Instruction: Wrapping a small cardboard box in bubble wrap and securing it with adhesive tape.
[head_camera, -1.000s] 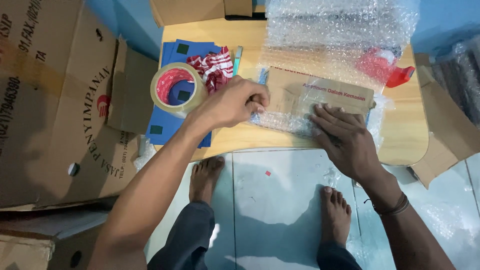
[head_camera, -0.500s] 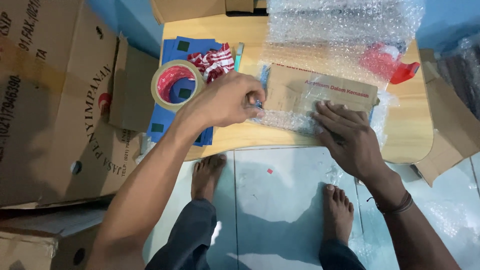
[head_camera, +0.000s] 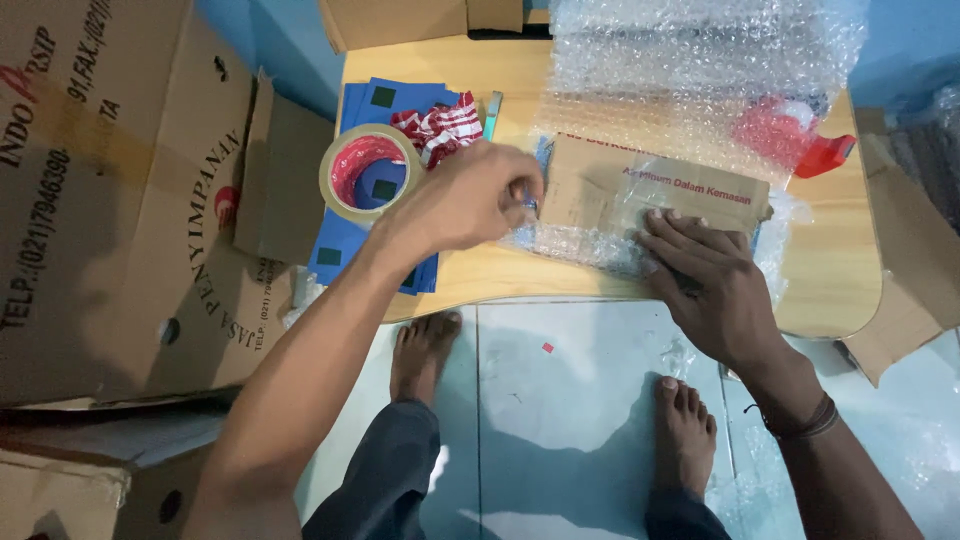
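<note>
A low light-wood table (head_camera: 520, 275) is set on a pale tiled floor (head_camera: 560, 400) beneath blue walls. A flat brown cardboard parcel wrapped in clear bubble film (head_camera: 640, 200) lies at the table's centre. Its left end is pinched by the curled left hand (head_camera: 475, 195); its near edge is pressed by the flat, spread right hand (head_camera: 705, 280). A tan tape roll (head_camera: 368, 172) lies at 9 o'clock of the parcel, a red tape dispenser (head_camera: 825, 155) at 2 o'clock, large cardboard boxes (head_camera: 110, 190) further left.
</note>
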